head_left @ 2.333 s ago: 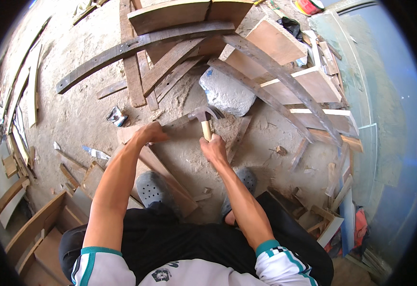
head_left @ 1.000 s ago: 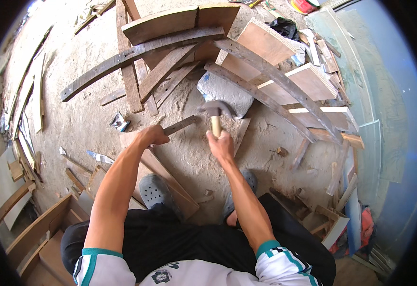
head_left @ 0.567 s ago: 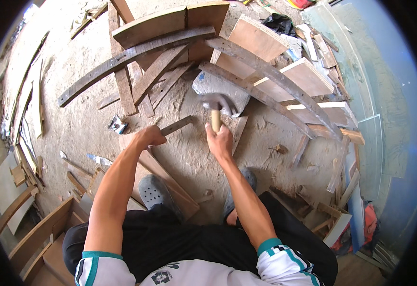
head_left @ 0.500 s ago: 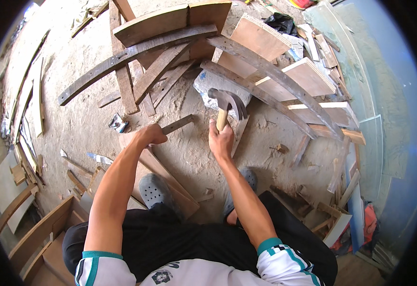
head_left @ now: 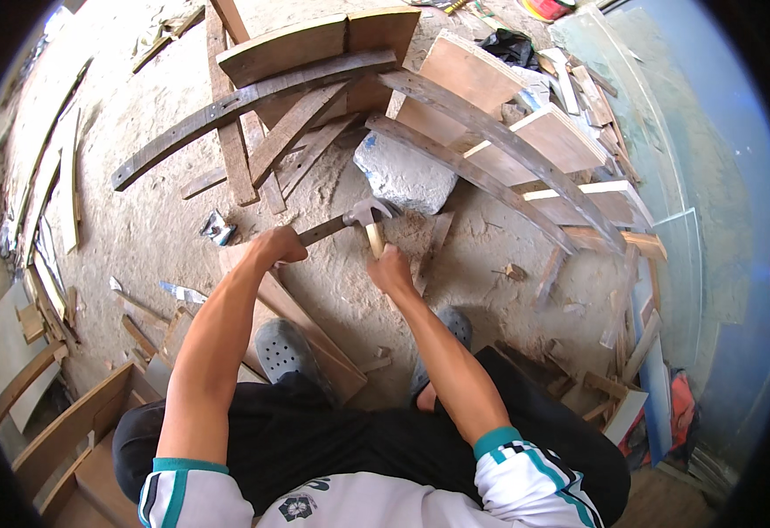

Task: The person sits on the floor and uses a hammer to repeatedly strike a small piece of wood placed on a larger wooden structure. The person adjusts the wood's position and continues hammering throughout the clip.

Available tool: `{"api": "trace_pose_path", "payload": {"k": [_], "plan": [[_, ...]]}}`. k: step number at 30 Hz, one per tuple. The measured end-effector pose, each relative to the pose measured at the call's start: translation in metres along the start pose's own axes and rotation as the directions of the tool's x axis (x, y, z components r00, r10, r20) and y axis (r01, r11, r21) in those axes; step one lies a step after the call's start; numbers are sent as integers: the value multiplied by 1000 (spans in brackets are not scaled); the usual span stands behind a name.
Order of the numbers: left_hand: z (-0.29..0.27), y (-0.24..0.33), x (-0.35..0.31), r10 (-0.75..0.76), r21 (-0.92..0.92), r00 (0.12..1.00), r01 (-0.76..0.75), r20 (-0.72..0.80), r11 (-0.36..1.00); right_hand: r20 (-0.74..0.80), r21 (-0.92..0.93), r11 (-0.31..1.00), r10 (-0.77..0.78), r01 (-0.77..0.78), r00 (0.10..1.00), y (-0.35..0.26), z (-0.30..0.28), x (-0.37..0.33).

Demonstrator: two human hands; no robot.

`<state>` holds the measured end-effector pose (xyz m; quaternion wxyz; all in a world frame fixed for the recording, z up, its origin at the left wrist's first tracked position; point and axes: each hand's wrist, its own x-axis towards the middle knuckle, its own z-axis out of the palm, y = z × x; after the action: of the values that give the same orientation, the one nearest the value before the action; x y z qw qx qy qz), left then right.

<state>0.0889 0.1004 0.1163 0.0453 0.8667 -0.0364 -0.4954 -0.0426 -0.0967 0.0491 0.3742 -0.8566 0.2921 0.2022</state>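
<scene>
My left hand (head_left: 278,248) is closed around a narrow dark flat strip (head_left: 323,231), which juts out to the right; I cannot tell if it is wood or metal. In my right hand (head_left: 391,269) is a claw hammer (head_left: 373,214), gripped by its pale wooden handle. The hammer's head is at the strip's far end and covers it, apparently touching. Just beyond the hammer sits a rough grey-white block (head_left: 405,173) with blue marks. A reddish-brown board (head_left: 310,330) lies below my left hand, beside my clog.
A curved wooden frame (head_left: 257,97) with plywood panels (head_left: 535,145) stands ahead. A small wood piece with a nail (head_left: 513,272) lies to the right. Glass sheets (head_left: 693,264) lean at the right. Scrap wood (head_left: 70,176) is scattered at the left, and a wooden box (head_left: 77,427) stands lower left.
My right hand has brought the hammer down and left, from above the block onto the strip's end. My left hand and the strip have hardly moved.
</scene>
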Motion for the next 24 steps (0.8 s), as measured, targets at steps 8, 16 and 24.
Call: {"api": "trace_pose_path", "payload": {"k": [8, 16, 24], "plan": [[5, -14, -12, 209, -4, 976, -210, -65, 978, 120, -61, 985, 167, -161, 979, -20, -62, -3], [29, -15, -23, 346, 209, 874, -289, -342, 934, 247, -237, 947, 273, -215, 930, -31, -95, 15], [46, -9, -38, 300, 170, 862, -252, -408, 953, 235, -177, 940, 327, -290, 915, -40, -90, 4]]}}
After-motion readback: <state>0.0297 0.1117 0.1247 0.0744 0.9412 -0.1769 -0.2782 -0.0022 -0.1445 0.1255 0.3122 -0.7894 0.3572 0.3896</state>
